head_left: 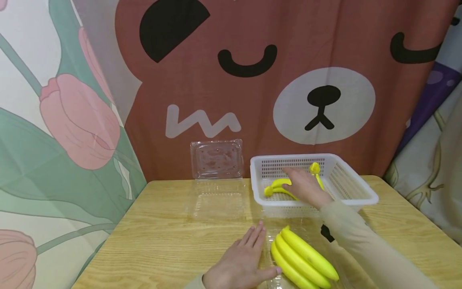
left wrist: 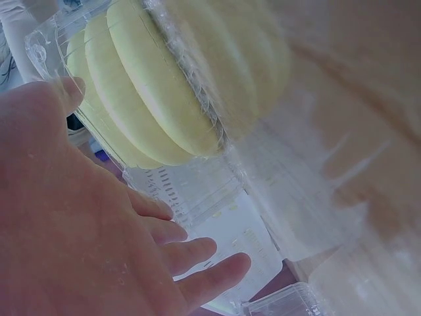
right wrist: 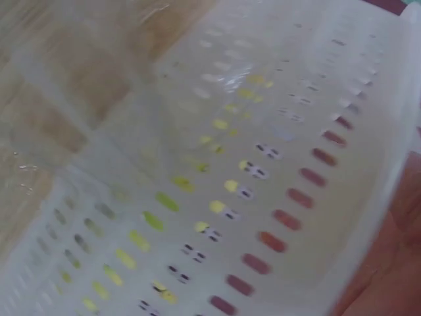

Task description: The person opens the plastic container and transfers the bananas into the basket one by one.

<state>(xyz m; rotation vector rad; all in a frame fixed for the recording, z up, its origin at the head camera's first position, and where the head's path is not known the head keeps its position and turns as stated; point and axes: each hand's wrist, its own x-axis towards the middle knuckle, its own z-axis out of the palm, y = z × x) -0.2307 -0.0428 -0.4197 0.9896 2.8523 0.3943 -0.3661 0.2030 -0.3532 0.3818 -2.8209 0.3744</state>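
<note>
My left hand (head_left: 240, 261) lies beside a clear plastic clamshell (head_left: 303, 224), fingers extended, with the thumb at its near edge. A bunch of yellow bananas (head_left: 306, 257) fills that clamshell; the left wrist view shows the same bananas (left wrist: 141, 85) behind the clear wall, above the left hand (left wrist: 99, 217). My right hand (head_left: 304, 186) reaches over the rim into a white slotted basket (head_left: 368, 198), above more yellow bananas (head_left: 278, 188). In the right wrist view the basket wall (right wrist: 329, 217) hides most of the right hand (right wrist: 385, 243); its fingertips are out of sight there.
Behind and left, another clear clamshell stands with its lid (head_left: 216, 160) upright against the curtain and its base (head_left: 219, 204) on the wooden table (head_left: 159, 237). A second banana stem (head_left: 315, 167) shows at the basket's back. The bear-print curtain (head_left: 202, 92) borders the table's far edge.
</note>
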